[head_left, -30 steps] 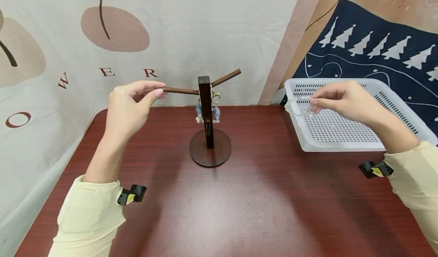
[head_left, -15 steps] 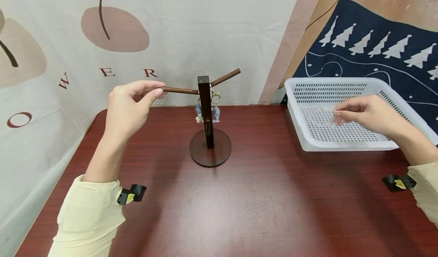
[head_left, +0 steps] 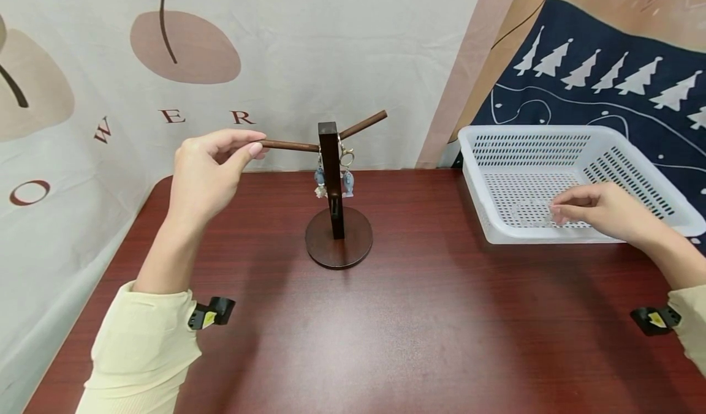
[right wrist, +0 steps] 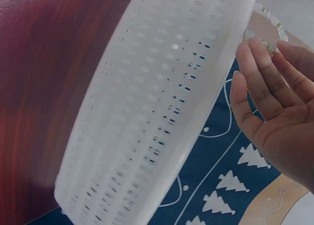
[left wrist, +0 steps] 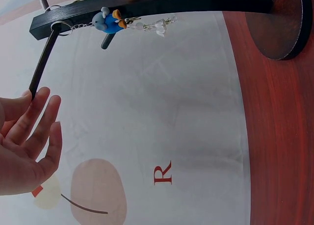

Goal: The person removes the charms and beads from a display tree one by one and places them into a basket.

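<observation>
My left hand pinches the end of a brown wooden peg on the left of a dark wooden stand. Keychains hang close to the post; one fish-shaped blue keychain shows on the right. In the left wrist view, a keychain with a blue figure hangs by a ring from the peg near the post. Over the white basket, my right hand pinches a clear beaded bracelet between thumb and fingers. The bracelet is hard to make out in the head view.
The stand's round base rests on the red-brown table. Another peg sticks out to the right of the post. A light printed cloth hangs behind, and a navy cloth with trees lies behind the basket.
My right hand has moved right and toward me, from the basket's left rim to over its front part, with the bracelet still pinched. My left hand and the stand stay put.
</observation>
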Demonstrator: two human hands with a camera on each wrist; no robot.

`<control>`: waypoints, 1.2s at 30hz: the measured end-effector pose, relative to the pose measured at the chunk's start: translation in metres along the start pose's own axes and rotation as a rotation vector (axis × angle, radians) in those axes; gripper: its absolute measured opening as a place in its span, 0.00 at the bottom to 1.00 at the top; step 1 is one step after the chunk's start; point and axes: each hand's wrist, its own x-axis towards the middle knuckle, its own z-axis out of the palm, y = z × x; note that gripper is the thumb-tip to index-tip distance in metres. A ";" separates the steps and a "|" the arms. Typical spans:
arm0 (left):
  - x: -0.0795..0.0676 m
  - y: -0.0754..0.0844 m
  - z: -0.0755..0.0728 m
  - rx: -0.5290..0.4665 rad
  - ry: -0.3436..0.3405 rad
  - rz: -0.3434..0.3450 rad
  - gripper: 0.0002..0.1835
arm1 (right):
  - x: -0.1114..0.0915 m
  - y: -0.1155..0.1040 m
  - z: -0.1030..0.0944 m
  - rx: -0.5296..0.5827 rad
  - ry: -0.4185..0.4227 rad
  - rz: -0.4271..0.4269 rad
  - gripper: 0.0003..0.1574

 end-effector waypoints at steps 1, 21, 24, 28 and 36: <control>0.000 0.000 0.000 0.000 0.000 0.001 0.09 | -0.001 0.001 0.001 0.001 -0.002 0.006 0.08; 0.000 0.001 0.000 -0.005 0.001 -0.010 0.09 | -0.003 0.006 0.001 0.031 -0.053 0.015 0.11; 0.000 0.001 0.000 -0.003 -0.003 -0.015 0.09 | 0.000 0.001 -0.002 0.023 -0.057 0.032 0.13; -0.001 0.001 -0.001 -0.006 -0.008 -0.020 0.10 | 0.002 -0.009 -0.004 0.021 -0.054 0.038 0.13; -0.001 0.000 -0.001 -0.002 -0.010 -0.024 0.10 | 0.008 -0.032 -0.007 0.026 -0.057 -0.005 0.12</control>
